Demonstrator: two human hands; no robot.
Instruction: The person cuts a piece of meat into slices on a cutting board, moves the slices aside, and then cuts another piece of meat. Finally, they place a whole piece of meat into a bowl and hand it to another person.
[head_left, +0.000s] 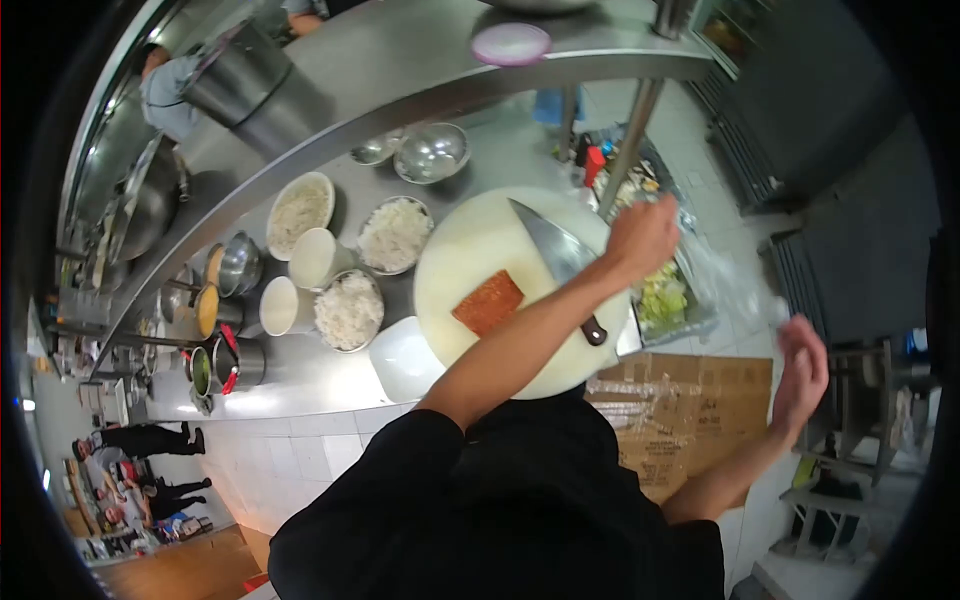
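My left hand (645,238) is closed, its fingers curled over the right side of the round white cutting board (455,235), near the scrap bin; whatever it may hold is hidden. Apart from the board, at the right, my right hand (800,372) is raised with its fingers loosely apart, slightly blurred. A browned rectangular piece of food (488,302) lies on the board beside my left forearm. The large knife (560,250) rests flat there too, partly under that forearm, its dark handle toward my body.
Bowls of white rice (349,310), empty white bowls (318,258) and metal bowls (432,153) stand left of the board. A sliced onion (511,44) sits on the upper shelf (400,70). Beyond the board is a scrap bin (662,300); cardboard (690,410) lies below. Other people are farther left.
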